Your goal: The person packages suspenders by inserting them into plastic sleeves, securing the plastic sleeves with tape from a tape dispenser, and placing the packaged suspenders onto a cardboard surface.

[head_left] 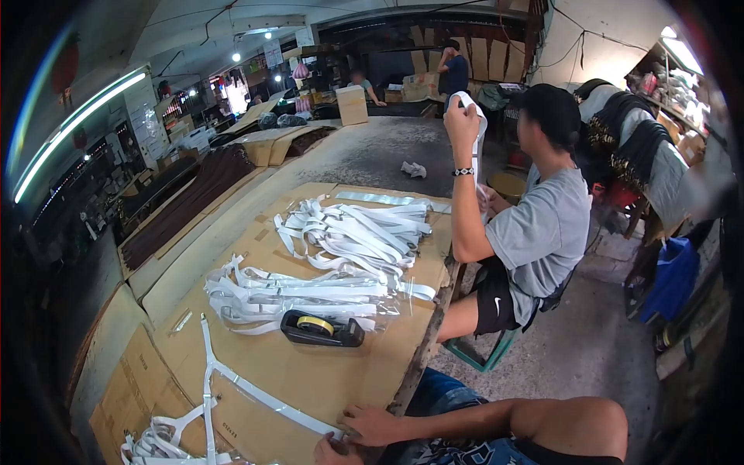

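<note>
At the bottom edge, my left hand (337,451) pinches the near end of a flat white strap (267,399). My right hand (370,425) is beside it, fingers bent onto the same strap end. The strap runs up and left over the cardboard to a joint where it branches, one branch up to a small clip, another down. A black tape dispenser (322,328) with a yellow roll stands beyond my hands, next to a pile of white straps in clear plastic (302,294). Farther back is another heap of white straps (356,229).
More straps (159,443) lie at the lower left of the cardboard (287,370). On the right, a seated co-worker (542,201) holds up a white strap (479,128) beside the table edge. Two people are farther back. A cardboard box (352,105) stands on the far table.
</note>
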A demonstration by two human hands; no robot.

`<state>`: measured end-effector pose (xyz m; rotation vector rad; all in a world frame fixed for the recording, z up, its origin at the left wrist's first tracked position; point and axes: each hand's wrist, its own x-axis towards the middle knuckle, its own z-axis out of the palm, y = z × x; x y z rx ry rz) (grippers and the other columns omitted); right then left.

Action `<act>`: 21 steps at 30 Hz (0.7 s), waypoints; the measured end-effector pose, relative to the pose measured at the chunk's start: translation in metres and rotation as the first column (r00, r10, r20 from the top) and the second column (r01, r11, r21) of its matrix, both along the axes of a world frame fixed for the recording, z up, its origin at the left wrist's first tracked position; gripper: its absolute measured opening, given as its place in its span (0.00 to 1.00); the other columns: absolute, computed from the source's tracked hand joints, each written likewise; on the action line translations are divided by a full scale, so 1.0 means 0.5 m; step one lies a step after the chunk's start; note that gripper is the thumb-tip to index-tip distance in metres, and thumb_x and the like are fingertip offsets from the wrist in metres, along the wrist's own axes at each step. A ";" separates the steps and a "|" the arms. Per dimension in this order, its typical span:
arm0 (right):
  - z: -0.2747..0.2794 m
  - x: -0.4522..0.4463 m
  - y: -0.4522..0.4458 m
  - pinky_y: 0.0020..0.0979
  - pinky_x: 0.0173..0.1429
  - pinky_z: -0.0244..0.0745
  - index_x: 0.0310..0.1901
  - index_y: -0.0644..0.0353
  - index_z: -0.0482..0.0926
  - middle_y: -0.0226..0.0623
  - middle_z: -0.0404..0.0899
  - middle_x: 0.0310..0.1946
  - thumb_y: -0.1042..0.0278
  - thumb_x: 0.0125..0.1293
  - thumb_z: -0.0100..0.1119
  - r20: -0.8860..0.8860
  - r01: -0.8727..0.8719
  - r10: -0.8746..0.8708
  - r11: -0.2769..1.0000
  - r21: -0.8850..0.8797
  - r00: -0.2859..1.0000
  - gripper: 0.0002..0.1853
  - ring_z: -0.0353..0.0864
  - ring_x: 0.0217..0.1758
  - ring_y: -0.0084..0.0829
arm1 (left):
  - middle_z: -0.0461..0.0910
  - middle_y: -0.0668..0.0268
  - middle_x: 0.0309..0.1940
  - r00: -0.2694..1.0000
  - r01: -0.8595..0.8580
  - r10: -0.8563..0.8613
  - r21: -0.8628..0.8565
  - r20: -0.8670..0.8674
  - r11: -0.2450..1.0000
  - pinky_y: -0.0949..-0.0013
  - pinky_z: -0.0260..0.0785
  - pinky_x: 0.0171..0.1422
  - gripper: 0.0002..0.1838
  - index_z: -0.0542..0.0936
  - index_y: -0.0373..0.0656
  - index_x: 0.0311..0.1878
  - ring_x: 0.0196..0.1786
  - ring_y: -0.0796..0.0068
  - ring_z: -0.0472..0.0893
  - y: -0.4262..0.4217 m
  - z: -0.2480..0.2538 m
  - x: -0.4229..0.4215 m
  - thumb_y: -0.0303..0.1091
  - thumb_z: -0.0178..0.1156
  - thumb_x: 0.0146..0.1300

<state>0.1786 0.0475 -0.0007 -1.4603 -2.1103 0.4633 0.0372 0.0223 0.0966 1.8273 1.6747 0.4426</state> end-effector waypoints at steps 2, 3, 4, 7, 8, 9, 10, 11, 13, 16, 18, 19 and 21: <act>0.001 0.013 -0.011 0.43 0.53 0.73 0.52 0.59 0.75 0.46 0.72 0.43 0.57 0.59 0.62 -0.038 -0.028 0.025 0.997 -0.072 0.999 0.22 0.76 0.51 0.48 | 0.77 0.43 0.53 1.000 -0.005 0.005 -0.007 0.007 1.000 0.51 0.66 0.62 0.28 0.76 0.33 0.56 0.58 0.42 0.75 0.005 -0.030 -0.009 0.51 0.51 0.69; -0.003 0.018 -0.016 0.42 0.53 0.73 0.52 0.59 0.75 0.46 0.73 0.44 0.57 0.59 0.62 -0.030 -0.045 0.043 0.997 -0.057 0.999 0.22 0.76 0.51 0.47 | 0.77 0.43 0.54 1.000 0.000 0.000 0.005 0.016 1.000 0.51 0.66 0.62 0.27 0.77 0.34 0.56 0.58 0.42 0.75 0.007 -0.039 -0.012 0.51 0.50 0.69; -0.010 0.021 -0.023 0.41 0.53 0.73 0.51 0.58 0.76 0.46 0.73 0.44 0.57 0.59 0.62 -0.022 -0.063 0.062 0.997 -0.044 0.998 0.21 0.75 0.51 0.47 | 0.77 0.44 0.54 1.000 0.004 -0.004 0.016 0.026 1.000 0.52 0.66 0.63 0.27 0.77 0.34 0.55 0.58 0.42 0.75 0.008 -0.046 -0.016 0.51 0.50 0.70; -0.004 0.029 -0.036 0.41 0.52 0.73 0.50 0.57 0.78 0.45 0.73 0.47 0.58 0.58 0.63 0.053 -0.087 0.091 0.994 -0.064 0.994 0.20 0.75 0.51 0.46 | 0.77 0.44 0.54 0.998 0.059 -0.057 0.038 -0.036 0.998 0.52 0.65 0.64 0.25 0.79 0.38 0.54 0.60 0.44 0.74 0.009 -0.050 -0.028 0.51 0.50 0.70; 0.003 0.029 -0.038 0.41 0.52 0.73 0.50 0.56 0.79 0.45 0.74 0.48 0.59 0.57 0.63 0.083 -0.093 0.100 0.992 -0.082 0.992 0.19 0.75 0.51 0.46 | 0.77 0.44 0.54 0.996 0.080 -0.077 0.060 -0.041 0.995 0.51 0.64 0.64 0.25 0.79 0.39 0.55 0.60 0.44 0.73 0.013 -0.047 -0.030 0.52 0.50 0.69; 0.013 0.031 -0.037 0.41 0.52 0.73 0.49 0.55 0.79 0.45 0.74 0.49 0.59 0.57 0.63 0.130 -0.079 0.090 0.993 -0.090 0.987 0.19 0.74 0.51 0.46 | 0.77 0.44 0.54 0.995 0.095 -0.091 0.077 -0.046 0.993 0.50 0.64 0.65 0.25 0.79 0.41 0.55 0.60 0.44 0.73 0.018 -0.043 -0.028 0.52 0.50 0.69; 0.026 0.035 -0.033 0.42 0.52 0.73 0.49 0.55 0.79 0.45 0.74 0.50 0.59 0.56 0.63 0.176 -0.076 0.094 0.992 -0.105 0.980 0.19 0.74 0.50 0.46 | 0.77 0.44 0.55 0.994 0.099 -0.095 0.085 -0.052 0.991 0.49 0.63 0.65 0.25 0.79 0.42 0.56 0.60 0.44 0.73 0.016 -0.048 -0.032 0.53 0.50 0.69; 0.037 0.033 -0.035 0.43 0.52 0.73 0.49 0.54 0.80 0.45 0.74 0.50 0.60 0.56 0.63 0.218 -0.086 0.113 0.988 -0.129 0.969 0.18 0.74 0.50 0.46 | 0.75 0.48 0.47 1.000 0.019 -0.012 0.289 -0.025 0.957 0.50 0.63 0.58 0.17 0.80 0.40 0.48 0.53 0.46 0.73 0.022 -0.112 -0.031 0.42 0.58 0.62; 0.015 0.042 -0.031 0.44 0.55 0.71 0.49 0.54 0.80 0.46 0.74 0.53 0.61 0.55 0.63 0.162 -0.107 0.108 0.994 -0.019 0.981 0.19 0.74 0.53 0.48 | 0.73 0.54 0.37 0.996 -0.093 0.090 0.490 0.029 0.867 0.52 0.64 0.49 0.08 0.81 0.39 0.36 0.43 0.50 0.72 0.024 -0.207 -0.033 0.32 0.66 0.56; 0.040 0.054 -0.028 0.45 0.61 0.67 0.51 0.56 0.78 0.46 0.72 0.60 0.58 0.57 0.63 0.124 -0.134 0.135 0.991 -0.012 0.983 0.21 0.71 0.59 0.50 | 0.74 0.57 0.37 0.993 -0.116 0.116 0.430 0.027 0.895 0.55 0.66 0.49 0.08 0.83 0.43 0.36 0.44 0.54 0.74 0.029 -0.204 -0.033 0.32 0.68 0.53; 0.041 0.058 -0.028 0.47 0.65 0.64 0.55 0.56 0.77 0.44 0.70 0.62 0.55 0.58 0.64 0.097 -0.171 0.172 0.985 -0.013 0.980 0.24 0.68 0.63 0.51 | 0.75 0.60 0.38 0.988 -0.148 0.096 0.540 0.124 0.829 0.56 0.67 0.50 0.07 0.84 0.43 0.36 0.44 0.56 0.75 0.033 -0.202 -0.029 0.30 0.67 0.53; 0.043 0.060 -0.030 0.49 0.67 0.62 0.57 0.56 0.76 0.42 0.70 0.63 0.54 0.59 0.64 0.081 -0.190 0.190 0.982 -0.006 0.978 0.26 0.67 0.65 0.51 | 0.76 0.61 0.40 0.980 -0.175 0.094 0.534 0.176 0.827 0.56 0.67 0.51 0.07 0.84 0.44 0.37 0.46 0.56 0.75 0.031 -0.201 -0.029 0.28 0.66 0.53; 0.077 0.059 -0.030 0.49 0.69 0.59 0.57 0.57 0.76 0.43 0.70 0.62 0.53 0.58 0.64 0.102 -0.257 0.253 0.966 0.028 0.962 0.27 0.64 0.67 0.51 | 0.77 0.63 0.44 0.974 -0.187 0.078 0.556 0.214 0.810 0.56 0.66 0.53 0.08 0.84 0.45 0.37 0.48 0.57 0.75 0.037 -0.196 -0.032 0.26 0.65 0.53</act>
